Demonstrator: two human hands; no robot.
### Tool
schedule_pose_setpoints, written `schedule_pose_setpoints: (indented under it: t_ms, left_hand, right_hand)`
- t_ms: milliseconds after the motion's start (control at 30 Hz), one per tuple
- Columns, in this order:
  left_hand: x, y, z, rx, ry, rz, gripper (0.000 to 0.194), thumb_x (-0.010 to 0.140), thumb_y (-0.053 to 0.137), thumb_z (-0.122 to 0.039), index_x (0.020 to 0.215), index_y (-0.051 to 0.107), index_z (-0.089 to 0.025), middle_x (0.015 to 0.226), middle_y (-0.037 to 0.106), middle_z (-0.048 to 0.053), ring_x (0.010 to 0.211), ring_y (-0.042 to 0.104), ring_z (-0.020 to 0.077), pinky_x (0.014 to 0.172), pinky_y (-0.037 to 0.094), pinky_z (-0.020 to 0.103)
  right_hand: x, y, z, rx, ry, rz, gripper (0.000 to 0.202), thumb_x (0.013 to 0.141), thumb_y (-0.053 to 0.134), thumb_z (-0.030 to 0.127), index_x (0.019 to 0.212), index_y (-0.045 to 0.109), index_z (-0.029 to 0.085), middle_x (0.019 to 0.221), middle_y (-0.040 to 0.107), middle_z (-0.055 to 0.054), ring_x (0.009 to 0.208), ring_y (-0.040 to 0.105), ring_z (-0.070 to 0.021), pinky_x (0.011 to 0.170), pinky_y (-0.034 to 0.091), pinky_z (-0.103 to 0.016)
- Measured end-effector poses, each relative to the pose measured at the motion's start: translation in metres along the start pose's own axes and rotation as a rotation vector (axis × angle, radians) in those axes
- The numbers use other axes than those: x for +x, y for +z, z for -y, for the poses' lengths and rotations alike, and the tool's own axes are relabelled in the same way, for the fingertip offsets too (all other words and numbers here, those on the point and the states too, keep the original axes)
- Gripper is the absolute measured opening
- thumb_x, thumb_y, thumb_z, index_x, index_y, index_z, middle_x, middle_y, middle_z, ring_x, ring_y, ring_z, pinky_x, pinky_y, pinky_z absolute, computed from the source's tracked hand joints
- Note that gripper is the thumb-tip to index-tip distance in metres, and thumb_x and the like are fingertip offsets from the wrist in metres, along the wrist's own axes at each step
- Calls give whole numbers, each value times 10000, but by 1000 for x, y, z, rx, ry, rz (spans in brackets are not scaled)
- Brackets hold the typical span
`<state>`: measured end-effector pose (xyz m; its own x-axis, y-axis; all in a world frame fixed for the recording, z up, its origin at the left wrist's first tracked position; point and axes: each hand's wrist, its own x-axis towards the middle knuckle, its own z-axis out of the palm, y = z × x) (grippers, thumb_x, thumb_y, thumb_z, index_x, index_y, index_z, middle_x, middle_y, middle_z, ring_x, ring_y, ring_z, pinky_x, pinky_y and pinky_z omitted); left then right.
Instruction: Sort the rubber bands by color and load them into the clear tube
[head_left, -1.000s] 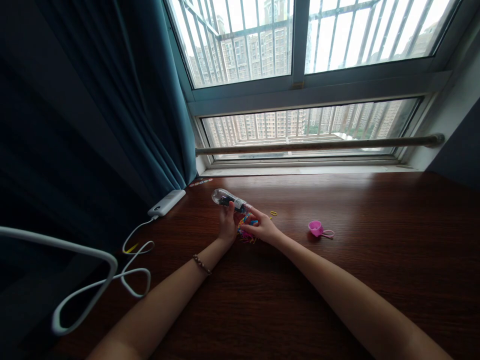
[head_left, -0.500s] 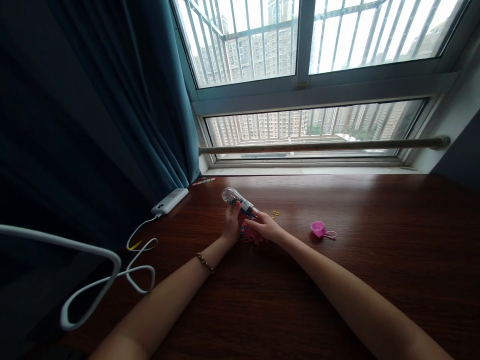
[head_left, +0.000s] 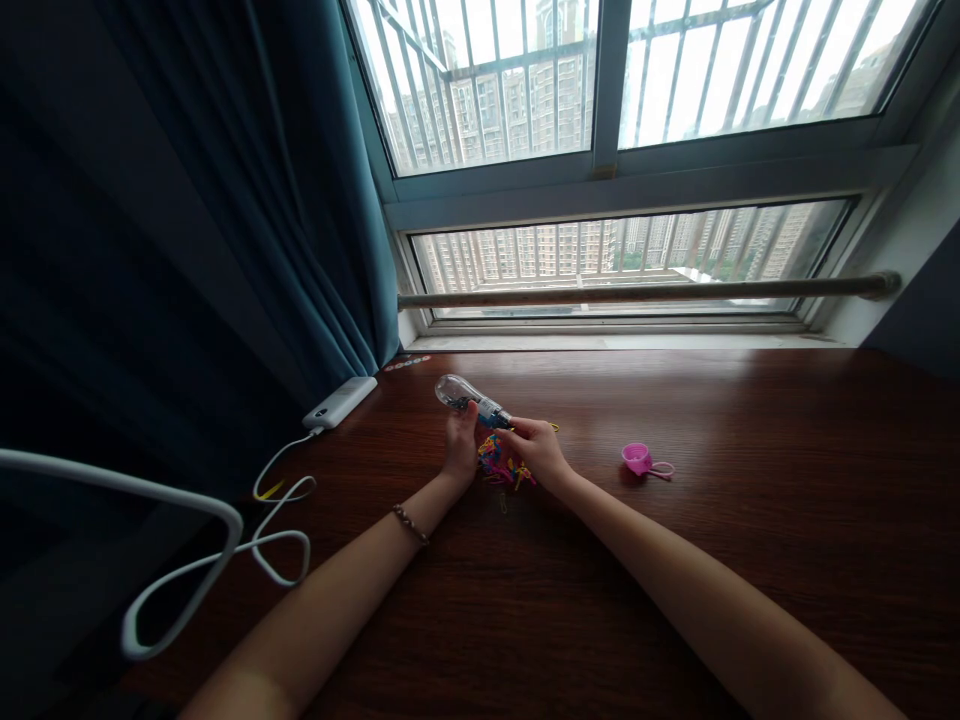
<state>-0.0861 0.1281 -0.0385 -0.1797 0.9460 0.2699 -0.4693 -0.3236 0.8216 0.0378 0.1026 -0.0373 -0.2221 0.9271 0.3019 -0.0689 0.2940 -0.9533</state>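
Observation:
A clear plastic bottle shaped like a light bulb point(head_left: 459, 392) lies tilted in the air, its rounded end toward the upper left; it has a label and some dark bits inside. My left hand point(head_left: 461, 445) is closed around its underside, thumb on the near side. At the bottle's narrow end, my right hand point(head_left: 536, 445) has its fingers closed on the neck; whether they also pinch something small is hidden. Beneath and between the hands lies a pile of small colourful clips point(head_left: 502, 465), blue, pink and yellow. The pink cap point(head_left: 636, 459) with a loop rests to the right.
A single clip point(head_left: 503, 504) lies just in front of the pile. On the left, a white power bank point(head_left: 341, 402) trails a thick white cable point(head_left: 281, 540) across the brown table point(head_left: 720, 560). A blue curtain point(head_left: 300, 200) and a barred window point(head_left: 510, 100) stand behind.
The bottle has shifted slightly left and turned a little. My right hand has risen and moved away from the pile, so more of the colourful clips show.

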Motion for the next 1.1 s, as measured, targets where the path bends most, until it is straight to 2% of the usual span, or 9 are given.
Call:
schedule_pose_setpoints:
  t_ms: [300,533,733,967,1100]
  left_hand:
    - [-1,-3,0,69,76,1,270,700,629,-362,860,514,-178,726,573,-18,583,554,85,539,420,182]
    - [0,-3,1,69,104,-24,288,702,608,-420,858,511,-198,701,569,-24,600,572,98,551,429,191]
    - [-3,-1,1,93,157,-50,317,713,602,-413,939,517,-208,816,612,7,722,607,121,653,457,215]
    - [-8,12,-13,132,229,21,334,707,634,-321,1002,529,-206,896,637,40,864,606,158,803,449,280]
    - [-9,19,-26,150,175,31,403,653,685,-262,1026,544,-209,886,644,30,798,616,145,744,464,249]
  right_hand:
    - [5,-8,-4,-13,13,0,263,671,613,377,760,653,132,499,586,3,425,523,-126,414,398,-215]
    - [11,-15,-16,-117,-7,-11,250,618,654,346,740,666,127,494,553,17,433,472,-95,395,344,-185]
    - [12,-19,-17,-226,-43,-43,323,565,690,316,841,675,147,514,510,34,469,414,-73,420,304,-172]
    - [11,-21,-9,-268,-50,-87,353,587,671,377,860,655,154,478,450,50,450,374,-70,412,270,-175]
    - [10,-21,-8,-254,-42,-114,406,591,667,396,915,632,155,462,433,63,432,359,-68,412,266,-178]
